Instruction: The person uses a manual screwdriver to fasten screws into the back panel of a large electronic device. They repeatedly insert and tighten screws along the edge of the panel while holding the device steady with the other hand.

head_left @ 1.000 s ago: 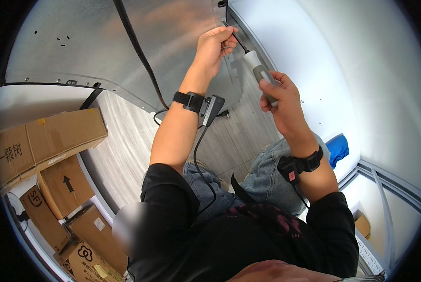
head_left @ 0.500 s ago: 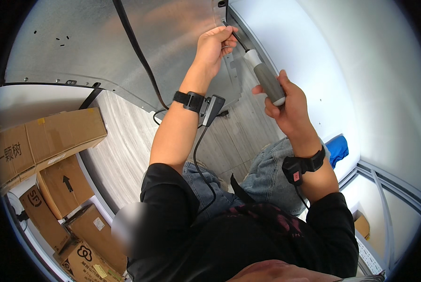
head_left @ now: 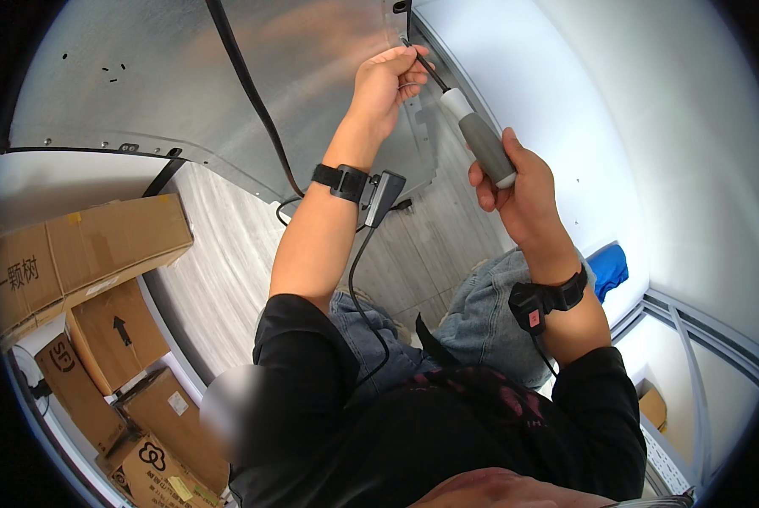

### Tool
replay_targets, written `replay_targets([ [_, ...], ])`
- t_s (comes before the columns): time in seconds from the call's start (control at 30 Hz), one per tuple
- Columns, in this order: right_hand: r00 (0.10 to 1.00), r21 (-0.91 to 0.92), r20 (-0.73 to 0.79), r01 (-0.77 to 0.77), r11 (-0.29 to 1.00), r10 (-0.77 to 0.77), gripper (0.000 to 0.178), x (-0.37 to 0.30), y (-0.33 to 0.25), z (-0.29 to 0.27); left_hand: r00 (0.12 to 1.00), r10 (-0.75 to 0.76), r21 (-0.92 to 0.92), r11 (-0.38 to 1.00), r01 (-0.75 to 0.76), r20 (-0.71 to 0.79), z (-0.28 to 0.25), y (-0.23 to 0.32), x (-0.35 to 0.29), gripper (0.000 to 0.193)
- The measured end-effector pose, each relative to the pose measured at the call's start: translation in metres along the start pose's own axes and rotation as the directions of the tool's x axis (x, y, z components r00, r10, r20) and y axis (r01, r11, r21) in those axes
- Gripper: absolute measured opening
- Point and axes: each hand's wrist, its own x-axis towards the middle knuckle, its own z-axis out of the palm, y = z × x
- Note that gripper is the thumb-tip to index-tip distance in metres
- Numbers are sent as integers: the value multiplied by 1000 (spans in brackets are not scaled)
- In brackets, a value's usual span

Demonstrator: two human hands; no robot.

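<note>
A screwdriver [head_left: 484, 146] with a thick grey and white handle slants up and left, its dark shaft reaching the edge of a large metal panel [head_left: 168, 80]. My right hand [head_left: 528, 186] is closed around the butt end of the handle, thumb along its right side. Up by the tip, my left hand [head_left: 384, 85] pinches the shaft between thumb and fingers, close against the panel. Those fingers hide part of the shaft, and whatever the tip meets is too small to make out. A ring shows on the left hand.
A black cable [head_left: 257, 102] hangs across the panel down to the wood-look floor [head_left: 218, 229]. Cardboard boxes [head_left: 117, 237] are stacked at left. Along the right runs a white wall [head_left: 650, 127], with a blue cloth-like thing [head_left: 610, 269] and a metal frame [head_left: 693, 339] below.
The fingers of my right hand have closed in around the screwdriver's handle, where one stuck out apart before. My left hand stays in nearly the same place.
</note>
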Motion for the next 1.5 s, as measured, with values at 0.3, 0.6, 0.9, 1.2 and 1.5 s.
replay_targets([
  [0.3,986,-61,-118,109,992,-116,34,0,6,16,998,13,32,999,-11,-67,-1,-5,2,16],
  [0.6,992,135,68,-112,985,104,49,-5,-5,4,999,6,-5,1000,-6,-40,0,-4,3,16],
  [0.9,999,47,-26,-44,998,45,45,-9,-8,12,999,7,25,1000,-8,39,-5,-4,3,16],
  [1.2,930,-103,-235,267,958,-284,32,-21,-52,-28,997,-69,149,987,62,45,10,-19,5,13],
  [1.5,907,-261,-107,370,892,-408,28,-21,-70,-185,948,-220,435,895,102,232,78,-140,1,13],
])
